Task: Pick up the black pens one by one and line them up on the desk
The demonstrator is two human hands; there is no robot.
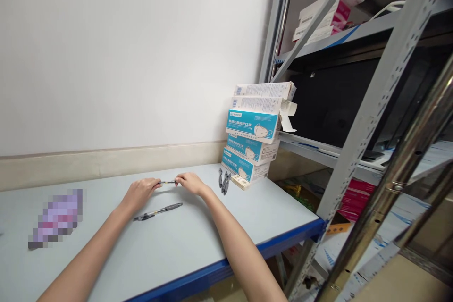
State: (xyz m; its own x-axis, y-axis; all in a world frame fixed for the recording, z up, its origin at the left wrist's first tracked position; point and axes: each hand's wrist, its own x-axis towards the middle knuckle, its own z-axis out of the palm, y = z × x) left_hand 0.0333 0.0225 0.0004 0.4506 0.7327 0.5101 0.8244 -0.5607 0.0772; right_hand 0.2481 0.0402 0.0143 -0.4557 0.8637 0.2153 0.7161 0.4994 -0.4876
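Observation:
Both my hands grip a thin dark pen [167, 182] held level just above the table [198, 236]. The fingers of my left hand [142, 191] are closed around its left end. At the other end, my right hand [191, 183] pinches it between thumb and fingers. Only the pen's middle stretch shows; my fingers hide both ends. Below my hands a grey and black pen [158, 211] lies slantwise on the tabletop, touched by neither hand.
Stacked mask boxes [252, 125] stand against the wall at the table's right. Several small dark objects [224, 182] lie beside them. A blurred purple item [60, 217] lies at the left. Metal shelving [368, 104] rises past the blue table edge [290, 236].

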